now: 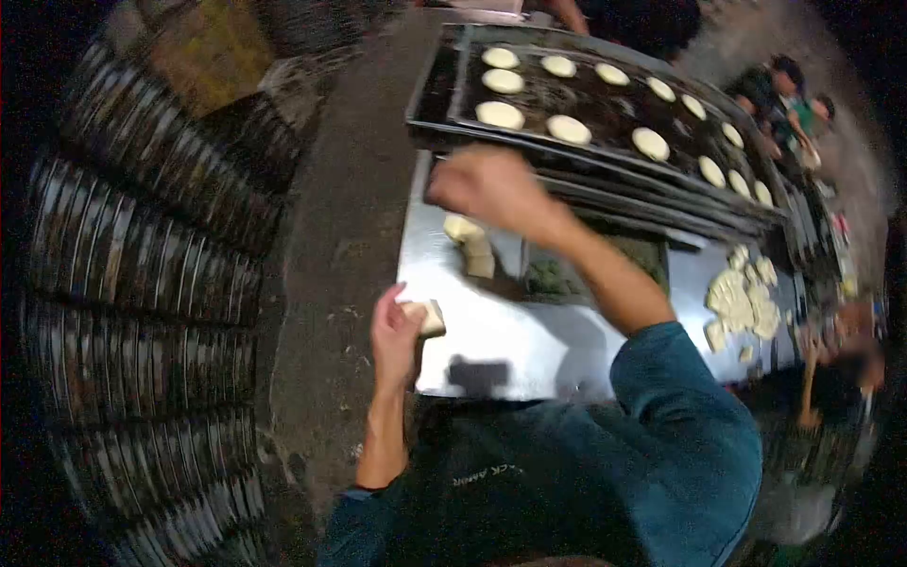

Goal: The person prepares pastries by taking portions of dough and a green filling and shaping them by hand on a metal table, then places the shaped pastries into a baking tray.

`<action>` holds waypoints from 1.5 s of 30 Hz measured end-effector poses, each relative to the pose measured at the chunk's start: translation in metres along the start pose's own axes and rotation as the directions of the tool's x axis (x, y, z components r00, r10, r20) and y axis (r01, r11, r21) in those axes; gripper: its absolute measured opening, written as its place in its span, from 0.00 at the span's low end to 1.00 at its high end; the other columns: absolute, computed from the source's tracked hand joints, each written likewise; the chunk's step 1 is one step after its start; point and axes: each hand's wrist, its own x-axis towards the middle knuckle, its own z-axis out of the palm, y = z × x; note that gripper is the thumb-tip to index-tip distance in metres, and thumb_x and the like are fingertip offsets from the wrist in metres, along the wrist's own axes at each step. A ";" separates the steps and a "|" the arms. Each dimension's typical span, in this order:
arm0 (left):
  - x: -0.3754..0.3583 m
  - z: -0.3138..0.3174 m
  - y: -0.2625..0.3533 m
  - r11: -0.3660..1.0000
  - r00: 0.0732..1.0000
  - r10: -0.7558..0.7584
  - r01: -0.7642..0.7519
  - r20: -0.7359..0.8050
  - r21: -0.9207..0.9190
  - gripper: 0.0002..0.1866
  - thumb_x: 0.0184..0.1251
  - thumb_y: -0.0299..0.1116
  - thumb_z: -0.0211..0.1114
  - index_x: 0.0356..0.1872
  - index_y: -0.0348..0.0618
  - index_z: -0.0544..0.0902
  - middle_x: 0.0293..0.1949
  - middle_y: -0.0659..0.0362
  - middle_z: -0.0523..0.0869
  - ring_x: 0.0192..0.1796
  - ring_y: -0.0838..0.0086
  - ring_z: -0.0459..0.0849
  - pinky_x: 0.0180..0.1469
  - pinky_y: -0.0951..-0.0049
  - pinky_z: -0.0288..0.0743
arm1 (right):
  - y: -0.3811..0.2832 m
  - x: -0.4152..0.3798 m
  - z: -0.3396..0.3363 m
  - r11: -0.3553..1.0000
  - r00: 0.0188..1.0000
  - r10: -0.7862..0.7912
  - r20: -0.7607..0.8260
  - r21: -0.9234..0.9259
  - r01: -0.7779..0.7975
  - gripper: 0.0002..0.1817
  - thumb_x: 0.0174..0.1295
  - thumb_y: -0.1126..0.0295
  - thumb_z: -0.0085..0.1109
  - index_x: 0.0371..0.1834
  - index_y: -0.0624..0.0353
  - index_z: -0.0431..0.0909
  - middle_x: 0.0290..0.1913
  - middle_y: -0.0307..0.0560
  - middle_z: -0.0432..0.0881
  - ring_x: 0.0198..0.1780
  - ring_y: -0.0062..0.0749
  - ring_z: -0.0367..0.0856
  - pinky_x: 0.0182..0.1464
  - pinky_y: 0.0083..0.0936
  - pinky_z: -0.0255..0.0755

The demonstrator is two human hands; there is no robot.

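Left hand pinched dough piece at steel table edge, kept handy. Right hand blurred, fingers curled, grip unclear, reached toward tray of dough rounds.

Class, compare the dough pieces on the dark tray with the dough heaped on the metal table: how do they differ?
The tray pieces are smooth, round discs; the table heap is ragged lumps. The tray pieces lie spaced in rows; the heap is bunched together. Both are pale dough.

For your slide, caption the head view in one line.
Left hand grips dough piece; right hand reaches toward tray.
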 end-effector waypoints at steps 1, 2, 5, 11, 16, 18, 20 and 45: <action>0.014 0.005 -0.003 0.964 1.000 0.016 -0.011 0.015 -0.267 0.18 0.63 0.24 0.62 0.54 0.34 0.73 0.40 0.60 0.78 0.42 0.79 0.77 0.46 0.79 0.73 | -0.032 -0.023 0.005 0.983 0.956 0.149 0.251 0.068 -0.171 0.17 0.59 0.57 0.58 0.40 0.59 0.82 0.34 0.55 0.82 0.36 0.50 0.81 0.40 0.39 0.74; 0.023 0.011 0.013 0.923 0.999 0.023 -0.007 0.036 -0.385 0.14 0.65 0.24 0.60 0.50 0.33 0.74 0.41 0.58 0.79 0.43 0.78 0.78 0.46 0.79 0.74 | -0.048 -0.044 0.017 0.987 0.966 0.107 0.234 0.090 -0.131 0.17 0.59 0.57 0.58 0.40 0.59 0.82 0.35 0.55 0.82 0.37 0.50 0.81 0.41 0.39 0.74; 0.032 0.035 0.057 0.977 0.989 0.138 -0.145 -0.057 -0.158 0.12 0.73 0.35 0.52 0.38 0.35 0.78 0.32 0.61 0.80 0.35 0.79 0.78 0.38 0.80 0.72 | -0.076 -0.080 0.048 0.963 0.961 0.132 -0.244 0.261 -0.066 0.17 0.57 0.59 0.62 0.41 0.62 0.81 0.36 0.57 0.82 0.40 0.50 0.80 0.43 0.37 0.73; 0.010 0.070 0.031 0.734 0.758 0.651 -0.644 0.048 0.215 0.13 0.71 0.33 0.53 0.26 0.37 0.73 0.20 0.57 0.75 0.21 0.75 0.72 0.23 0.71 0.67 | -0.096 -0.115 0.077 0.445 0.562 0.796 -0.226 0.847 -0.289 0.16 0.68 0.61 0.52 0.30 0.63 0.78 0.28 0.33 0.76 0.29 0.13 0.68 0.29 0.16 0.65; -0.002 0.056 -0.013 0.960 0.972 0.157 -0.108 0.177 -0.260 0.12 0.72 0.34 0.55 0.32 0.36 0.78 0.26 0.63 0.79 0.27 0.76 0.75 0.33 0.76 0.72 | -0.067 -0.153 0.070 0.402 0.598 0.798 -0.081 0.811 -0.426 0.16 0.67 0.61 0.52 0.30 0.64 0.79 0.28 0.36 0.79 0.30 0.20 0.75 0.31 0.23 0.68; -0.007 0.064 -0.015 0.891 0.978 -0.123 0.184 0.170 -0.415 0.11 0.72 0.34 0.55 0.38 0.35 0.78 0.29 0.62 0.80 0.29 0.77 0.76 0.35 0.77 0.73 | -0.055 -0.170 0.084 0.800 0.781 0.584 -0.219 0.316 -0.510 0.14 0.66 0.63 0.52 0.32 0.64 0.79 0.31 0.42 0.81 0.33 0.29 0.77 0.35 0.28 0.70; 0.002 0.045 -0.054 0.757 0.862 -0.350 0.491 0.367 -0.431 0.16 0.70 0.33 0.57 0.53 0.32 0.76 0.40 0.58 0.82 0.38 0.76 0.80 0.40 0.77 0.76 | -0.065 -0.175 0.093 0.943 0.929 0.311 -0.202 -0.053 -0.328 0.12 0.60 0.66 0.53 0.36 0.64 0.80 0.38 0.58 0.81 0.40 0.52 0.79 0.43 0.42 0.72; 0.039 0.146 -0.038 0.786 0.875 -0.215 0.419 0.434 -0.455 0.14 0.72 0.35 0.53 0.48 0.34 0.77 0.41 0.56 0.83 0.40 0.75 0.83 0.43 0.78 0.79 | 0.041 -0.180 0.047 0.890 0.876 0.456 -0.155 0.097 -0.446 0.13 0.61 0.69 0.57 0.46 0.63 0.80 0.40 0.52 0.83 0.39 0.39 0.82 0.44 0.29 0.74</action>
